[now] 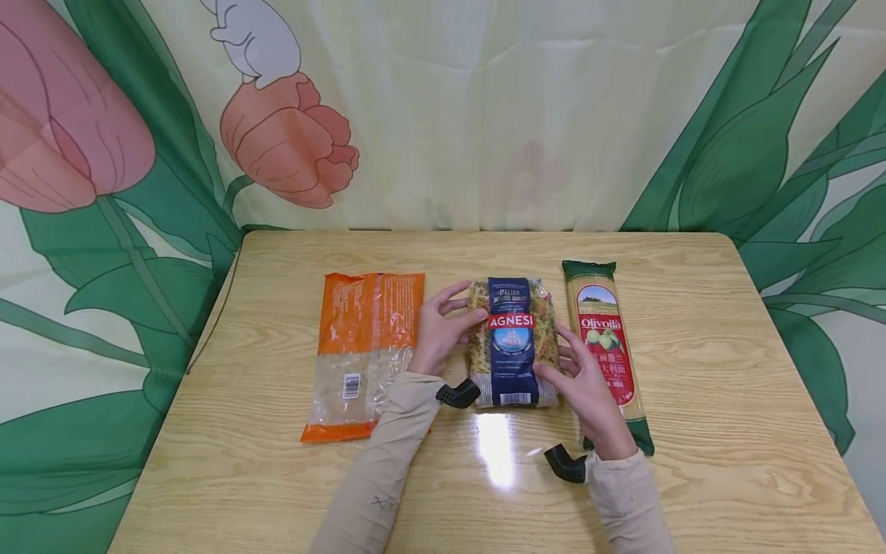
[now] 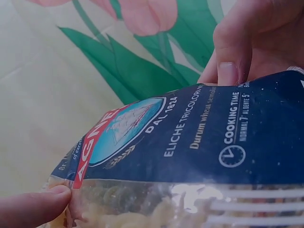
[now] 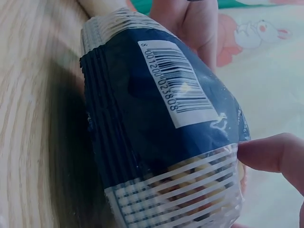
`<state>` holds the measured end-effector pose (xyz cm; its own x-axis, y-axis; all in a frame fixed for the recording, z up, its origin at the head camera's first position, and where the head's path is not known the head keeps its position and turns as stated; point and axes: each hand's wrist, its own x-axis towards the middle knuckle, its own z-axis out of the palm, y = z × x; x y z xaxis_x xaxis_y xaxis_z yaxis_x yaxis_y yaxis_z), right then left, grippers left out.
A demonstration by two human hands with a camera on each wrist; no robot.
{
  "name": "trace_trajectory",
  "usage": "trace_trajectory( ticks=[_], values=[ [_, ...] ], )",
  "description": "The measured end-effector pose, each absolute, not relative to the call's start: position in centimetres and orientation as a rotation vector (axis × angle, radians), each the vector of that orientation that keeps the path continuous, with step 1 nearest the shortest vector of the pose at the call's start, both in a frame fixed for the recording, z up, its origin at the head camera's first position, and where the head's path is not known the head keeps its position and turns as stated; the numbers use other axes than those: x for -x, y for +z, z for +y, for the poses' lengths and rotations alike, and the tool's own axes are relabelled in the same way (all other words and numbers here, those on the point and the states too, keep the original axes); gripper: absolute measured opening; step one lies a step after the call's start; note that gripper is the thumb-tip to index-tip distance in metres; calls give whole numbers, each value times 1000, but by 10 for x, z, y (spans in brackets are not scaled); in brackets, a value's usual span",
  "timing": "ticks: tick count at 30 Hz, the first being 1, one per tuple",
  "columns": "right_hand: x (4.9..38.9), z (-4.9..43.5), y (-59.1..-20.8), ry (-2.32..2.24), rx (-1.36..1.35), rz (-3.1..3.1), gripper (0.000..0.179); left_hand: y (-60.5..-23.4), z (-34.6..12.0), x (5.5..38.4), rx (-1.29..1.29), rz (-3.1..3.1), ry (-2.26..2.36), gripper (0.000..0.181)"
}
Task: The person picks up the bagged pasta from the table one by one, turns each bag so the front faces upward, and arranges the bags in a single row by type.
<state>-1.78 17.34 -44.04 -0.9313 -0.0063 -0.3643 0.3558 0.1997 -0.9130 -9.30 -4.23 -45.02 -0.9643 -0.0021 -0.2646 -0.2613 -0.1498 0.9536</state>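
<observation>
Between both hands is a bag of spiral pasta (image 1: 511, 338) with a dark blue band and a red AGNESI label. My left hand (image 1: 441, 327) grips its left side, thumb on the front and fingers along the edge. My right hand (image 1: 588, 388) holds the lower right side, thumb on the front near the bottom corner. In the left wrist view, the pasta bag (image 2: 190, 137) shows its printed front, with the left thumb at its edge. The right wrist view shows the bag's barcode end (image 3: 178, 83) and a dark shadow on the table beside it.
An orange and clear packet (image 1: 367, 354) lies left of the bag, partly behind the left forearm. To the right, a red and green Olivolla spaghetti packet (image 1: 602, 331) lies partly under the right hand in view. The wooden table (image 1: 720, 369) meets a floral curtain (image 1: 484, 138) at its far edge.
</observation>
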Motion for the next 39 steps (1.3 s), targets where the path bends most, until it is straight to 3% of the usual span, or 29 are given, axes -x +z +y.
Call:
trace_trajectory(
  ticks=[12,23,39],
  values=[
    [17,181,-446,-1709,-367,2192,83,-455,-33,100,267,1922,2180,56],
    [18,182,-443,-1638,-354,2293,74,-457,-34,100,258,1875,2152,61],
    [18,168,-435,-1732,-208,2528,68,-443,-62,95,122,1856,2228,51]
  ],
)
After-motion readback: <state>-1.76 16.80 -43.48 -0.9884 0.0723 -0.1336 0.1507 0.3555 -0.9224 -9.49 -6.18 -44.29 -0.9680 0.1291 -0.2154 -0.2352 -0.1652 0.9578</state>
